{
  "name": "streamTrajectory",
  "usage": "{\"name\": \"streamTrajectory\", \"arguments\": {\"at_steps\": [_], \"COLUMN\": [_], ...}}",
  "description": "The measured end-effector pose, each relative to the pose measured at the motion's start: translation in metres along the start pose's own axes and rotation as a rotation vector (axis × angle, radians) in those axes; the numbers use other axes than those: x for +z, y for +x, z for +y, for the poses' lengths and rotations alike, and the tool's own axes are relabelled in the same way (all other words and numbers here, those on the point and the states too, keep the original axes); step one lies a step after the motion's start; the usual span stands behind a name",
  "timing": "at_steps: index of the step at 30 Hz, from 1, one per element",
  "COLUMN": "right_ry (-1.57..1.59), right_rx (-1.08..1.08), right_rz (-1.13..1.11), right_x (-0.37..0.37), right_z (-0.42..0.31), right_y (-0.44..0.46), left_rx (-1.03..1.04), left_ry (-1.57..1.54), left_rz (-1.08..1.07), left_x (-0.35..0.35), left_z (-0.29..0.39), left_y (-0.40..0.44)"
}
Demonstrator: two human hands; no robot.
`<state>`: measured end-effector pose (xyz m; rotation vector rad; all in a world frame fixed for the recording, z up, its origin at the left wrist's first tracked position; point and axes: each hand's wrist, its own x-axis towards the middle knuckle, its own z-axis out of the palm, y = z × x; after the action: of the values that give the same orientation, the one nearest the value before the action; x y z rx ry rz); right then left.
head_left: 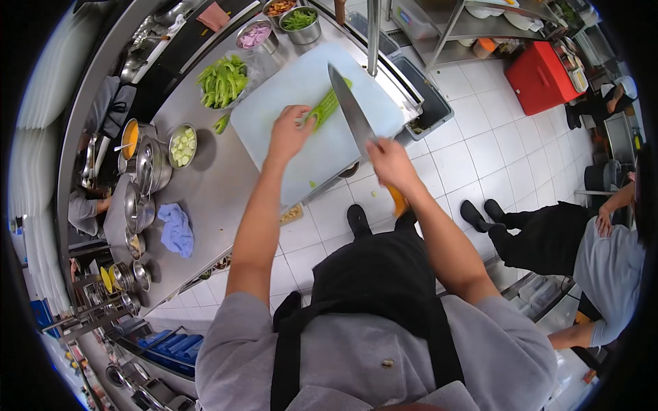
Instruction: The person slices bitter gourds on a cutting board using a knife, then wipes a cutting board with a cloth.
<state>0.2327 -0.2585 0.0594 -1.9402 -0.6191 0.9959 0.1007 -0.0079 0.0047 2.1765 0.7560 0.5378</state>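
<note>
A long, bumpy green bitter gourd (327,108) lies slantwise on the white cutting board (274,161). The fingers of my left hand (291,130) are curled around its near end. In my right hand (392,164) is a large kitchen knife (348,103), gripped by its handle, whose yellow end (397,202) shows below the fist. The blade points away from me, over the board just right of the gourd; whether it touches the board I cannot tell. A bowl of cut light-green strips (224,81) stands beyond the board's left corner, with a small green piece (221,124) near it.
Metal bowls hold chopped purple onion (254,35), green slices (299,20) and pale green chunks (183,146). A blue cloth (177,229) lies on the steel counter (212,185). A grey bin (428,103) stands right of the board. Another person (548,240) stands at the right.
</note>
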Motion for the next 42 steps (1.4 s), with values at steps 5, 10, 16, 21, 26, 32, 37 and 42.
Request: {"name": "streamTrajectory", "arguments": {"at_steps": [5, 10, 16, 21, 26, 32, 37, 42], "right_ry": [-0.044, -0.082, -0.078, -0.077, -0.104, -0.217, -0.232, -0.197], "right_rx": [-0.075, -0.037, -0.028, -0.021, -0.064, -0.061, -0.052, 0.013], "right_rz": [0.058, 0.023, 0.022, 0.026, 0.037, -0.072, -0.135, -0.234], "right_x": [0.025, 0.031, 0.029, 0.031, 0.033, 0.026, 0.028, 0.022], "right_z": [-0.028, -0.028, -0.03, -0.029, -0.028, -0.021, 0.0, 0.02], "right_y": [0.085, 0.111, 0.109, 0.112, 0.114, 0.099, 0.055, 0.006], "left_rx": [0.052, 0.022, 0.032, -0.018, -0.016, 0.004, 0.006, 0.014], "left_ry": [0.127, 0.087, 0.12, 0.099, 0.121, 0.144, 0.149, 0.16], "left_rz": [0.148, 0.171, 0.137, 0.113, 0.112, 0.113, 0.113, 0.111], "left_x": [0.042, 0.038, 0.036, 0.033, 0.035, 0.035, 0.035, 0.034], "left_z": [-0.005, -0.004, -0.003, 0.001, -0.001, 0.001, 0.001, 0.001], "left_y": [-0.012, -0.014, -0.009, -0.009, -0.007, -0.009, -0.011, -0.012]}}
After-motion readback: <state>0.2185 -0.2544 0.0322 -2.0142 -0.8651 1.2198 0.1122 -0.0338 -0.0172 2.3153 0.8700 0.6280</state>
